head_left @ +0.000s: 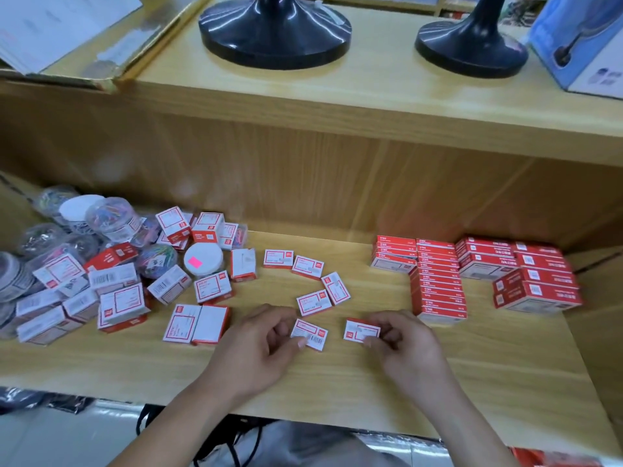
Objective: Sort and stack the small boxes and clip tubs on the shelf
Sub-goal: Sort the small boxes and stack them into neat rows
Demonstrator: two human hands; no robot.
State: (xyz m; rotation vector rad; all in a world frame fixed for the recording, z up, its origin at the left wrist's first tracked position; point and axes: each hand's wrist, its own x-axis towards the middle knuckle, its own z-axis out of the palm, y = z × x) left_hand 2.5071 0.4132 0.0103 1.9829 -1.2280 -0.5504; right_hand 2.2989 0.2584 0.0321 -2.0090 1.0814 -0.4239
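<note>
— How far along is the sorting?

— Partly done, I'd judge. Beyond the right hand point(401, 342) and off to its right, the red boxes point(438, 281) stand in tidy stacks, set in rows with their edges lined up. That share looks finished.

— And the hands themselves?

— Both are occupied. The left hand point(259, 345) pinches a barcoded small box point(310, 333) between thumb and fingertips, low over the shelf point(371, 382). Whether it touches the board I cannot tell. The right hand pinches a second small box point(360, 330) the same way, near the first.

— What is left?

— Most of it. Just beyond the hands, four loose small boxes point(314, 301) lie flat and scattered, none stacked. Just left of the left hand, a pair of boxes point(197, 323) lies side by side. Farther left is a jumbled heap point(111, 274) of larger boxes at all angles, mixed with clear clip tubs point(111, 220), some tipped on their sides. A white-lidded tub point(204, 259) with a pink sticker stands among them.

— So the tubs are unsorted?

— By the look of it, none of them is grouped or stacked yet.
</note>
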